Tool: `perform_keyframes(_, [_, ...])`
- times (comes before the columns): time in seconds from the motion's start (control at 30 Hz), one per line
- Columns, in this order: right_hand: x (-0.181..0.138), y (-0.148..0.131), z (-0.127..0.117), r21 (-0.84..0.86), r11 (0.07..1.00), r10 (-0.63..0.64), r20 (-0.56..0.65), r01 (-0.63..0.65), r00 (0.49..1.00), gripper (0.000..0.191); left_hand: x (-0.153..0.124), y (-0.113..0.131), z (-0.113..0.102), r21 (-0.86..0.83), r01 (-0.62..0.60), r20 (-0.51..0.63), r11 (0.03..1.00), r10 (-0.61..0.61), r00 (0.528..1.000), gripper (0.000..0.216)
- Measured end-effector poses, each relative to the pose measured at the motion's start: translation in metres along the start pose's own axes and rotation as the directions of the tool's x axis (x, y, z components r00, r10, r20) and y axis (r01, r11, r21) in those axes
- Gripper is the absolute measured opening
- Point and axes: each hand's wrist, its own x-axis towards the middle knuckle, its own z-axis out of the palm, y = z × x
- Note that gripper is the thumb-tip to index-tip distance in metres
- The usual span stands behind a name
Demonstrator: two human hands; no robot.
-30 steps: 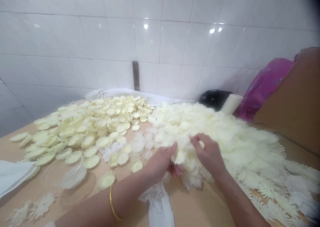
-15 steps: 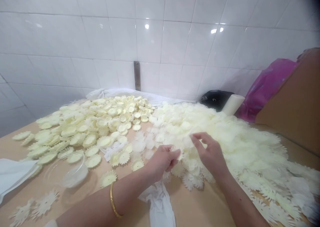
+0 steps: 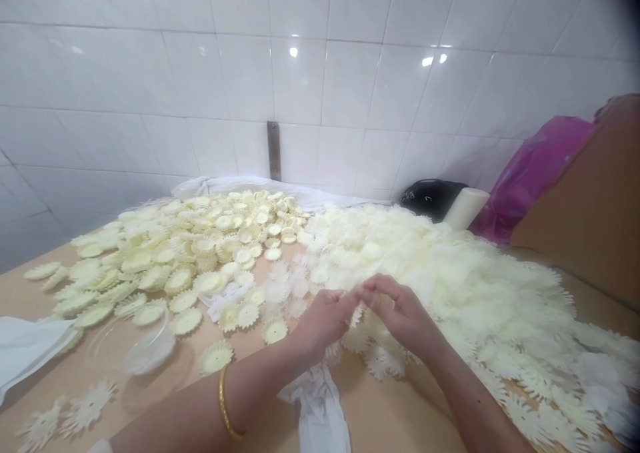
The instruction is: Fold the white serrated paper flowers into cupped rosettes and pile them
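My left hand (image 3: 323, 321) and my right hand (image 3: 400, 313) meet fingertip to fingertip over the near edge of a big heap of white toothed fabric flower pieces (image 3: 450, 273). Both hands are closed in a pinch on one small pale flower piece (image 3: 356, 314) held between them; most of it is hidden by the fingers. A gold bangle (image 3: 225, 403) circles my left wrist. To the left lies a spread of yellower, cupped flower discs (image 3: 190, 246) on the wooden table (image 3: 390, 413).
A clear shallow dish (image 3: 135, 346) sits at the left front, with white cloth (image 3: 25, 353) beyond it and another white rag (image 3: 320, 406) under my forearms. At the back right stand a black object (image 3: 430, 196), a white roll (image 3: 465, 208), a pink bag (image 3: 530, 166) and a brown cardboard panel (image 3: 590, 206).
My right hand has moved left and closed in to join my left hand; the two now pinch the same flower piece, whereas a second ago they were apart.
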Motion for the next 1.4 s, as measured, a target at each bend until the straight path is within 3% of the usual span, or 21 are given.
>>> perform_keyframes(0.1, [-0.001,-0.002,0.001,0.012,1.000,0.007,0.000,-0.007,1.000,0.023,0.000,0.000,0.000,-0.007,0.007,-0.007,1.000,-0.007,1.000,0.051])
perform_keyframes(0.23, [-0.002,-0.002,0.003,-0.061,0.998,-0.006,-0.084,0.001,0.996,0.023,-0.001,-0.001,0.000,-0.029,0.034,0.073,0.999,-0.032,0.997,0.051])
perform_keyframes(0.43, [0.003,0.021,-0.007,-0.285,0.954,-0.029,-0.388,-0.090,0.921,0.024,0.002,-0.008,-0.002,0.024,0.016,0.082,1.000,-0.018,0.997,0.051])
perform_keyframes(0.63, [0.006,0.042,-0.014,-0.493,0.836,0.035,-0.387,-0.239,0.921,0.024,0.001,-0.004,-0.002,-0.080,0.068,0.196,0.994,-0.052,0.979,0.040])
perform_keyframes(0.73, [0.006,0.041,-0.013,-0.521,0.811,0.053,-0.386,-0.265,0.921,0.028,0.001,-0.002,-0.001,-0.086,0.078,0.175,0.993,-0.062,0.983,0.029])
perform_keyframes(0.8, [0.006,0.039,-0.014,-0.503,0.821,0.065,-0.390,-0.272,0.918,0.027,0.001,-0.003,-0.001,-0.004,0.043,0.115,0.999,-0.042,0.993,0.026])
perform_keyframes(0.87, [0.006,0.037,-0.015,-0.477,0.831,0.086,-0.402,-0.288,0.912,0.026,0.000,-0.004,0.001,0.175,-0.063,0.048,0.983,0.055,0.997,0.026])
perform_keyframes(0.93, [0.006,0.036,-0.017,-0.455,0.835,0.103,-0.425,-0.311,0.899,0.027,-0.003,-0.004,0.003,0.440,-0.204,0.038,0.875,0.209,0.977,0.023])
perform_keyframes(1.0, [0.006,0.035,-0.017,-0.444,0.835,0.095,-0.467,-0.326,0.879,0.027,-0.007,-0.004,0.006,0.679,-0.343,0.131,0.649,0.352,0.927,0.019])
perform_keyframes(1.07, [0.007,0.034,-0.017,-0.450,0.833,0.056,-0.511,-0.322,0.858,0.022,-0.010,-0.003,0.009,0.811,-0.430,0.272,0.397,0.395,0.877,0.015])
perform_keyframes(1.13, [0.007,0.033,-0.015,-0.453,0.839,0.015,-0.533,-0.301,0.846,0.017,-0.012,-0.003,0.013,0.857,-0.467,0.368,0.219,0.374,0.851,0.012])
perform_keyframes(1.27, [0.008,0.033,-0.012,-0.445,0.858,-0.016,-0.522,-0.256,0.853,0.014,-0.009,-0.006,0.018,0.877,-0.477,0.437,0.055,0.323,0.840,0.011])
perform_keyframes(1.4, [0.008,0.033,-0.011,-0.436,0.869,-0.026,-0.512,-0.234,0.859,0.014,-0.004,-0.009,0.021,0.892,-0.450,0.414,0.050,0.316,0.854,0.014])
